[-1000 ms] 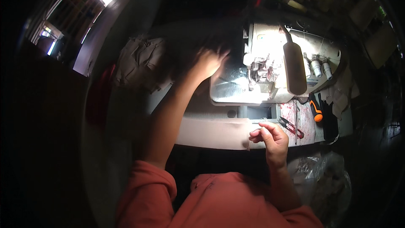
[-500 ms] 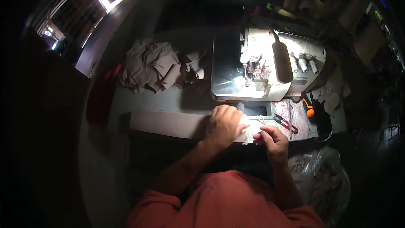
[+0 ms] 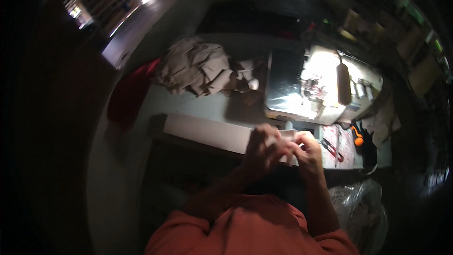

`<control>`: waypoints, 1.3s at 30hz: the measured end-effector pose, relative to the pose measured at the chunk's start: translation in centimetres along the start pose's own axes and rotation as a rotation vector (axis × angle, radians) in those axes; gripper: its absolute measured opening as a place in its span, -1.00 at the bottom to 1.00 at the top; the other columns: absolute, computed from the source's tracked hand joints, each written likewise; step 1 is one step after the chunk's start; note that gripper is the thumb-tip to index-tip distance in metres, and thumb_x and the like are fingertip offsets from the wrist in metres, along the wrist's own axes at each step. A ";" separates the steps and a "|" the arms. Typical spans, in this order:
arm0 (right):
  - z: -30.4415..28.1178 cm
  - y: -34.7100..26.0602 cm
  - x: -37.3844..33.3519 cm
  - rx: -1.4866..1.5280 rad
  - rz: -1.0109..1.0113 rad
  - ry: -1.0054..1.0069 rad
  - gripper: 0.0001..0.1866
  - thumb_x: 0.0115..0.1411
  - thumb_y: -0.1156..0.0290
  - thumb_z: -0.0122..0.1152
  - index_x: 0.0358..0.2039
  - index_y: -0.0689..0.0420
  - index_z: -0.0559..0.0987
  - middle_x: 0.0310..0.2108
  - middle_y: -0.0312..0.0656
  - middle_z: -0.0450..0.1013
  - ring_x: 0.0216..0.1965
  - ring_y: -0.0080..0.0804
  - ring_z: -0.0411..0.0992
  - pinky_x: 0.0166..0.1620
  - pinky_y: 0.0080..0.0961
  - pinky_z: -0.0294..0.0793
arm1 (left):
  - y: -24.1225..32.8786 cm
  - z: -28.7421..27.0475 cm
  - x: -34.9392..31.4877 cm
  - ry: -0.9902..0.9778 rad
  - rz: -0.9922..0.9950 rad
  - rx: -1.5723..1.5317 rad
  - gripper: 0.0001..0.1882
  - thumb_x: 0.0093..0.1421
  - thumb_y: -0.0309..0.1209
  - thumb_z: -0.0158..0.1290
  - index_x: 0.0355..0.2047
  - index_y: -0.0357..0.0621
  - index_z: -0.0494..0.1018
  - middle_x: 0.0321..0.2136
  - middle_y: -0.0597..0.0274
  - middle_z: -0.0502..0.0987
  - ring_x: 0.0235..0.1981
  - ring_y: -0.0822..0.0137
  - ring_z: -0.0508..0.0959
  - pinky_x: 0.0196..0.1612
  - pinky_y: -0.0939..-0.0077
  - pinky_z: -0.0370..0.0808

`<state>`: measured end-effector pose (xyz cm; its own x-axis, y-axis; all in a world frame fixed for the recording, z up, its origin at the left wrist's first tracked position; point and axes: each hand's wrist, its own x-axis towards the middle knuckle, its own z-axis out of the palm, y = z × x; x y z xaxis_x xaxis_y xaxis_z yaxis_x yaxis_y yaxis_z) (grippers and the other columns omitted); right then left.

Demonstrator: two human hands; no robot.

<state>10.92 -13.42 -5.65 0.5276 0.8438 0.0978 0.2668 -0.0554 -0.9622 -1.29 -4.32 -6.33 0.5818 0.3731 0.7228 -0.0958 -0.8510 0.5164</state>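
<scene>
A long pale fabric strip (image 3: 207,133) lies along the front edge of the table. My left hand (image 3: 264,147) is over its right end, its fingers curled and somewhat blurred. Beside it my right hand (image 3: 308,150) is closed, with thumb and fingers pinching at a small pale fabric piece (image 3: 288,134) between the two hands. The fingertips of both hands nearly meet there, partly hiding the fabric. Just beyond them stands a lit sewing machine (image 3: 325,85).
A heap of pale cut fabric pieces (image 3: 196,68) lies at the back left, near a red cloth (image 3: 130,97). Thread snips (image 3: 332,151), an orange-and-black tool (image 3: 357,137) and a black glove-like item (image 3: 369,153) lie at right. A clear plastic bag (image 3: 361,208) sits below the table.
My left hand has turned and come closer to my right; the right fingers now meet the fabric beside it. The whole view has shifted, so the table appears further right and tilted.
</scene>
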 end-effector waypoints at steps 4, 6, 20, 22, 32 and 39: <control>1.2 -4.4 0.0 0.372 0.111 -0.072 -0.93 0.04 0.55 0.01 -0.45 0.27 0.40 -0.57 -0.23 0.41 -0.57 -0.61 0.36 -0.50 -0.74 0.31 | 0.2 -1.9 -4.9 -0.322 -0.848 -1.250 -0.63 0.00 -0.25 0.02 -0.24 -0.22 0.32 -0.23 0.16 0.31 -0.15 0.15 0.30 -0.10 0.32 0.25; 1.3 -4.7 0.3 0.504 0.158 -0.057 -0.91 0.03 0.52 0.01 -0.44 0.27 0.39 -0.58 -0.22 0.40 -0.60 -0.59 0.36 -0.51 -0.72 0.34 | -3.0 -4.3 -4.4 0.670 -0.970 -1.591 -0.51 0.12 -0.05 -0.21 -0.12 -0.20 0.23 -0.14 0.12 0.32 -0.06 0.24 0.29 0.00 0.32 0.22; 1.6 -3.0 -0.5 0.903 0.364 -0.105 -0.79 0.12 0.40 -0.08 -0.35 0.31 0.39 -0.50 -0.17 0.41 -0.54 -0.50 0.41 -0.43 -0.63 0.44 | 1.0 -3.0 0.5 -0.320 -0.140 0.182 -0.35 -0.07 -0.42 0.02 0.03 -0.34 0.04 0.04 -0.11 0.08 0.09 0.02 0.09 0.10 0.25 0.06; 0.6 -0.5 -1.3 0.946 0.348 -0.098 -0.78 0.12 0.41 -0.07 -0.33 0.33 0.40 -0.48 -0.16 0.41 -0.49 -0.51 0.41 -0.39 -0.67 0.42 | 2.0 -2.3 0.7 -0.375 -0.134 0.252 -0.28 -0.10 -0.34 0.06 0.04 -0.35 0.02 0.06 -0.11 0.04 0.09 0.02 0.08 0.10 0.25 0.05; 0.7 -3.6 -1.4 0.630 0.181 -0.078 -0.84 0.02 0.57 0.03 -0.34 0.33 0.41 -0.46 -0.19 0.41 -0.46 -0.56 0.40 -0.38 -0.66 0.43 | -0.7 -2.8 4.7 -0.476 -0.752 -0.675 -0.63 0.07 -0.27 -0.04 -0.22 -0.33 0.32 -0.32 0.09 0.42 -0.27 0.38 0.41 -0.22 0.56 0.33; -0.3 -2.6 -1.5 0.571 0.277 -0.130 -0.85 0.06 0.57 -0.02 -0.34 0.33 0.41 -0.49 -0.21 0.41 -0.45 -0.60 0.38 -0.42 -0.68 0.42 | -0.9 -2.6 6.5 -0.439 -0.633 -0.507 -0.90 0.04 -0.48 -0.04 -0.47 -0.29 0.39 -0.56 0.30 0.43 -0.49 0.56 0.39 -0.43 0.69 0.34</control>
<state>9.72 -14.69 -3.24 0.4043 0.8985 -0.1710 -0.3549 -0.0182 -0.9347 0.46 -0.19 -0.86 0.8905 0.4520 0.0511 0.0626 -0.2330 0.9705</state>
